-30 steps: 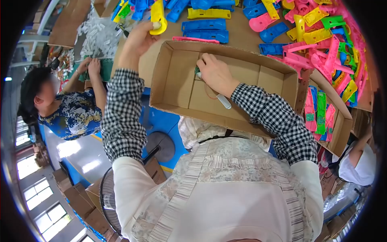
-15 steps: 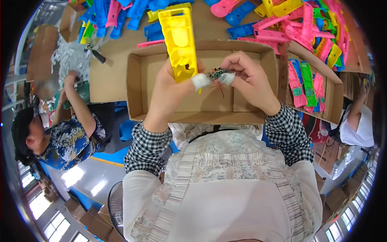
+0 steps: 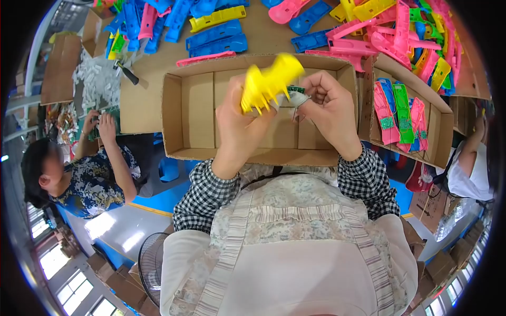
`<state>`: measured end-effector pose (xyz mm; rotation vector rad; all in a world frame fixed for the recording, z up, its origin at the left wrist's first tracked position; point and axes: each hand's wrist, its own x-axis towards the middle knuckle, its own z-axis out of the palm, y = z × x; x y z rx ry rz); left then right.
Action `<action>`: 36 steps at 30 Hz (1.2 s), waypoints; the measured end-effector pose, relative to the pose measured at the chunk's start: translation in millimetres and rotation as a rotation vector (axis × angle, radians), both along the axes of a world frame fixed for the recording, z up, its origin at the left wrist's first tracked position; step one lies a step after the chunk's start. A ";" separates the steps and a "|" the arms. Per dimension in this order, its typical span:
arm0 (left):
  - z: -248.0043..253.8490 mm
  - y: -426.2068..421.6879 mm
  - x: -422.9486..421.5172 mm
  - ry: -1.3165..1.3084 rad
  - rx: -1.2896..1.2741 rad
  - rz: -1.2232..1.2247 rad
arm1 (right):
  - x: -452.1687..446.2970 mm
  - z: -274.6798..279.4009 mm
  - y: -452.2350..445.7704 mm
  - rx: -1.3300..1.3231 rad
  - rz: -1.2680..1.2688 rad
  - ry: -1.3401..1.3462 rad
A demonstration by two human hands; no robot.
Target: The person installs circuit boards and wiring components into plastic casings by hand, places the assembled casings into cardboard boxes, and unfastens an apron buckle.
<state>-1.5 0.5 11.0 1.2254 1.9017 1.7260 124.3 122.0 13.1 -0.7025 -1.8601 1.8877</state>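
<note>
My left hand (image 3: 237, 126) grips a yellow plastic shell (image 3: 271, 81), tilted and blurred by motion. In my right hand (image 3: 329, 108), thumb and fingers pinch a small green circuit board (image 3: 296, 89) close to the shell's right side. White wrapping covers the thumb tips, which nearly meet at the board. Both hands are above an open cardboard box (image 3: 190, 152), whose visible floor is bare cardboard. How the board sits against the shell is hidden by the fingers.
At right, a second cardboard box (image 3: 440, 142) holds pink, blue and green shells with boards. Loose coloured shells (image 3: 369, 31) are heaped along the back. A black-handled hammer (image 3: 126, 72) lies at left. One co-worker (image 3: 89, 179) sits left, another (image 3: 469, 163) right.
The yellow shell has swung from nearly upright to tilted right, lower and turned over. My left hand moved right. The right hand keeps its pinch on the board.
</note>
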 end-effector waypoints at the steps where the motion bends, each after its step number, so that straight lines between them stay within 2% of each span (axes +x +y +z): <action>1: 2.2 3.4 -2.2 -0.045 -0.116 0.032 | 0.3 -1.0 3.2 0.047 0.000 -0.074; 2: 1.6 7.6 -2.2 -0.286 -0.017 -0.011 | 1.0 2.1 5.5 0.116 0.016 -0.089; 3: 0.0 5.9 -8.2 -0.285 -0.016 -0.013 | 2.8 4.3 6.7 0.118 0.014 -0.089; 5: -5.7 -4.5 -26.8 -0.756 0.018 -0.125 | 7.9 7.0 9.5 0.117 0.063 0.037; 6: -8.1 -9.9 -30.8 -0.825 0.044 -0.160 | 9.2 9.8 8.5 0.117 0.066 0.040; 7: -7.6 -9.5 -32.2 -0.820 0.045 -0.154 | 12.0 11.7 9.1 -0.023 0.079 0.078; 8: -7.1 -7.6 -32.5 -1.009 0.064 -0.211 | 13.6 12.0 8.8 -0.165 0.094 0.113; 9: -7.7 -5.4 -32.2 -1.198 0.086 -0.267 | 12.0 9.0 10.3 -0.168 0.104 0.115; 11: -10.5 0.1 -27.4 -1.185 0.074 -0.300 | 7.3 1.6 12.5 -0.185 0.048 -0.046; 13: -8.8 6.5 -21.3 -1.031 0.025 -0.244 | 0.6 9.8 7.9 -0.223 0.023 -0.050; 16: -5.4 9.8 -11.3 -1.025 0.100 -0.264 | -9.4 11.6 -6.8 -0.238 0.049 -0.045; 21: -4.7 3.8 -11.1 -1.006 0.231 -0.285 | -19.8 3.0 -14.0 -0.004 0.069 -0.061; 25: -4.7 3.0 -7.7 -1.018 0.218 -0.282 | -18.6 3.3 -13.5 -0.014 0.075 -0.050; 28: -4.4 4.0 -3.7 -0.910 0.271 -0.312 | -16.4 3.6 -7.2 -0.148 0.045 -0.077; 30: -5.2 2.5 -0.7 -0.611 0.160 -0.290 | -13.1 2.7 -1.2 -0.005 0.145 -0.254; 31: -5.3 1.4 -0.4 -0.616 0.157 -0.297 | -11.1 1.8 0.9 -0.007 0.138 -0.258; 33: -6.1 1.1 -1.1 -0.704 0.185 -0.312 | -8.7 -0.4 5.3 0.260 0.174 -0.294; 36: -7.7 4.0 -0.9 -0.721 0.198 -0.315 | -9.0 12.5 -1.1 0.235 0.199 -0.316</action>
